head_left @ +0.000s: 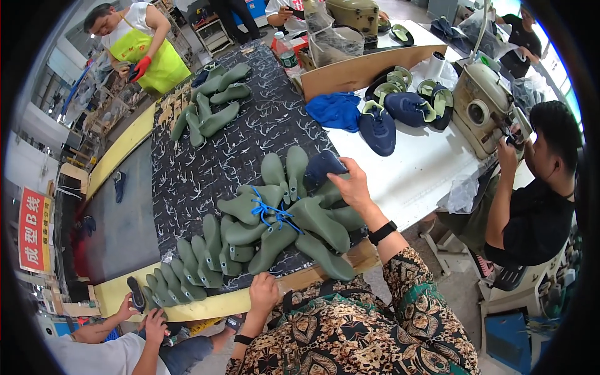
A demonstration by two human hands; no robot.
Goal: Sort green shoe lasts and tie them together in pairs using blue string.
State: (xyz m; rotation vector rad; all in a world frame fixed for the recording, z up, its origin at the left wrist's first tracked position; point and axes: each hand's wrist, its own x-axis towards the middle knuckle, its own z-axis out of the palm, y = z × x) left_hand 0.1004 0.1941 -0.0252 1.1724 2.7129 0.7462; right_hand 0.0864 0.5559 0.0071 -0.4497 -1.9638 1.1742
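My right hand [354, 186] grips a navy shoe upper [321, 170] at its near right end, just above a heap of green shoe lasts [322, 220]. At the table's near edge, my left hand [264, 292] has its fingers curled together; whether anything is in them is hidden. Blue cord [270, 211] lies tangled over the heaped lasts. Left of the heap, a row of green lasts [187, 262] leans side by side along the near edge. Another group of lasts [209, 105] lies farther back on the dark patterned table cover [187, 181].
A white table [409, 178] on the right carries navy shoes [377, 128], a blue cloth [334, 111] and a sewing machine [480, 106], with a person seated there. A belt [128, 206] runs along the left. Another person's hands [150, 322] are close at lower left, holding a dark shoe [135, 294].
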